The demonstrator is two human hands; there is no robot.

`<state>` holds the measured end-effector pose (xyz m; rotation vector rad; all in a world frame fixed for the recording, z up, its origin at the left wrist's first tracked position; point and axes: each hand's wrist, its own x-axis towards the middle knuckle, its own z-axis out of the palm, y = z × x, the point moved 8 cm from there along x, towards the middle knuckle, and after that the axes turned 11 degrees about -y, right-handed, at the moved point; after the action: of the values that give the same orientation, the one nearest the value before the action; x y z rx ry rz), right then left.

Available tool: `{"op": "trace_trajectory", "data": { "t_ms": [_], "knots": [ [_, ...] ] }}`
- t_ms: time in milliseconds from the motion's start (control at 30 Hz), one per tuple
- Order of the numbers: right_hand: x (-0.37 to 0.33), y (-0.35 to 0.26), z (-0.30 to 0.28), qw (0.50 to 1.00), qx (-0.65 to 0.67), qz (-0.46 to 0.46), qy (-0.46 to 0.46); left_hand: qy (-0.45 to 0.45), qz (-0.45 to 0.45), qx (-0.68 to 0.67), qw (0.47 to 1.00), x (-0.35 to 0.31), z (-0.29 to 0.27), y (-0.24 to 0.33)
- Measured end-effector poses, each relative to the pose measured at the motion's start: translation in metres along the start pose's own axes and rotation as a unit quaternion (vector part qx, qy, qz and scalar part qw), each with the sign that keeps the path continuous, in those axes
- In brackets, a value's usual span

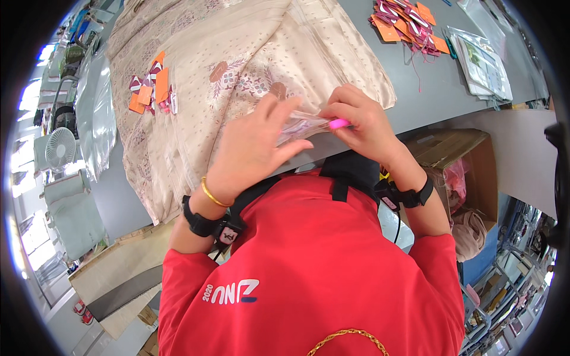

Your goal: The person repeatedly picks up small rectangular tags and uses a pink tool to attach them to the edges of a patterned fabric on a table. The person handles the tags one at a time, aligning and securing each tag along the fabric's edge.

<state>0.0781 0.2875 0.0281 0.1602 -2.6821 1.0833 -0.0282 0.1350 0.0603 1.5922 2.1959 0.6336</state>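
Note:
A beige fabric with a printed floral pattern (pixel 237 35) lies spread over the grey table and hangs past its near edge. At that edge, my right hand (pixel 363 121) is closed round a small pink object (pixel 339 124), whose kind I cannot make out. A gathered, see-through strip (pixel 300 124) stretches from its fingers toward my left hand; whether it is sheer cloth or plastic is unclear. My left hand (pixel 252 139) has its thumb and fingers spread apart beside the strip. A pile of orange and maroon tags (pixel 155 86) rests on the fabric's left part.
A larger heap of orange and maroon tags (pixel 409 24) sits at the table's far right. Beside it lies a stack of clear plastic packets (pixel 481 68). Below the right edge stands an open cardboard box (pixel 478 172). A white fan (pixel 60 148) is at the left.

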Motion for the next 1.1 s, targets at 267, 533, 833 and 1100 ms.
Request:
{"op": "trace_trajectory", "data": {
  "t_ms": [267, 533, 833, 1100],
  "knots": [
    [0.001, 0.045, -0.024, 0.981, 0.157, 0.092, 0.072, 0.095, -0.119, -0.188, 0.97, -0.012, -0.076, -0.101],
    [-0.03, 0.05, -0.026, 0.972, -0.06, 0.228, 0.002, 0.237, -0.128, 0.525, 0.807, -0.064, -0.218, -0.161],
    [-0.047, 0.064, -0.017, 0.938, 0.099, 0.333, -0.01, -0.012, 0.108, 0.081, 0.991, 0.015, 0.039, 0.007],
    [-0.027, 0.064, -0.01, 0.878, 0.378, 0.292, 0.03, 0.01, -0.05, -0.17, 0.984, 0.036, 0.015, -0.059]
  ]
}}
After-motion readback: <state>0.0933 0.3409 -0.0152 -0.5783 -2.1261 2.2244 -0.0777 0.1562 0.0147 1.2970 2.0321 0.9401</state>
